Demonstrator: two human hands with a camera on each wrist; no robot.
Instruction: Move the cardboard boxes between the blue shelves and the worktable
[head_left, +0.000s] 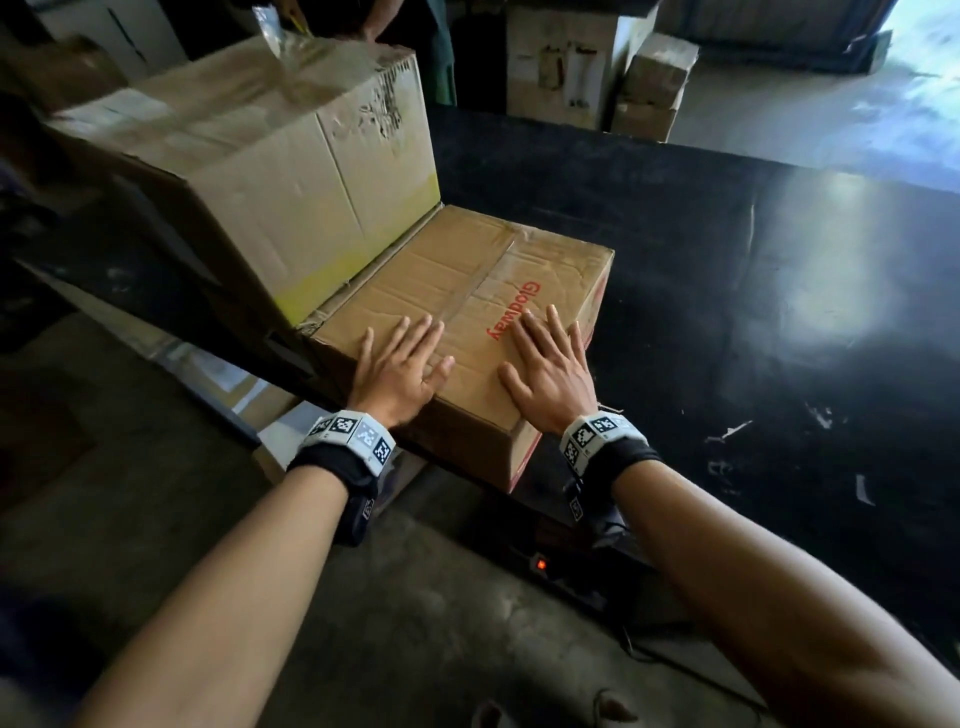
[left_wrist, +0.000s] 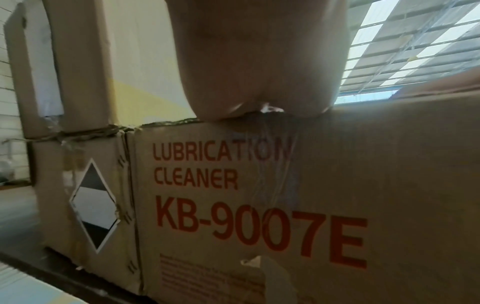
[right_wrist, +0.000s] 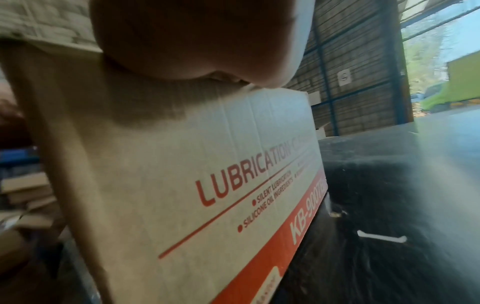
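Observation:
A flat brown cardboard box (head_left: 467, 291) with red lettering lies on the dark worktable (head_left: 727, 291) at its near left edge; its front corner hangs slightly over the edge. My left hand (head_left: 400, 358) rests palm down on the box top with straight fingers. Beside it, my right hand (head_left: 550, 364) lies flat on the same top. The left wrist view shows the box's front face (left_wrist: 285, 195), printed "LUBRICATION CLEANER KB-9007E", under my palm (left_wrist: 259, 61). The right wrist view shows its side face (right_wrist: 207, 174) with a red band. A taller tan box (head_left: 291, 171) stands against its left side.
More cardboard boxes (head_left: 613, 67) are stacked on the floor beyond the table's far edge. A power strip with a lit switch (head_left: 540, 564) lies on the concrete floor below the table edge. Blue shelf uprights (right_wrist: 327, 86) stand in the background. Another person's clothing (head_left: 436, 47) shows behind the tall box.

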